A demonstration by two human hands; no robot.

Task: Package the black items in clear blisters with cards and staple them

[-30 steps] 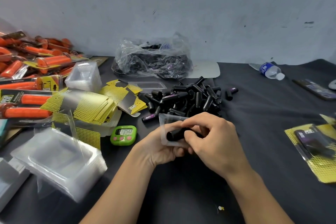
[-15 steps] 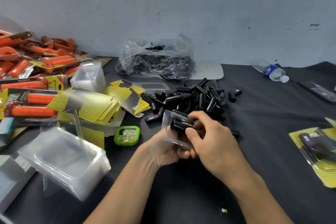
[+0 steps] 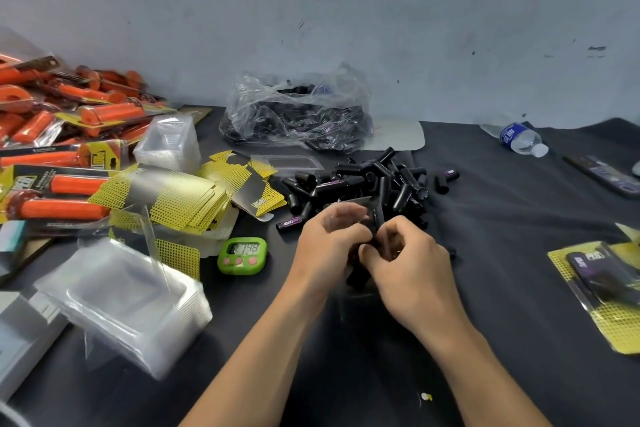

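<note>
Left hand (image 3: 330, 239) gripped a clear blister (image 3: 351, 213) while right hand (image 3: 407, 262) pinched a black tube (image 3: 358, 277) into it; card and staples were not yet on. One carded pack (image 3: 604, 276) lay rightward.

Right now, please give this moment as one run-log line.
left hand: holds clear blister | right hand: holds black item at it | cards: in pile, none added | stapling: not yet

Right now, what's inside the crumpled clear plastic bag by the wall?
The plastic bag holds black items, some marked purple. Glare and folds hide their number and anything underneath.
</note>
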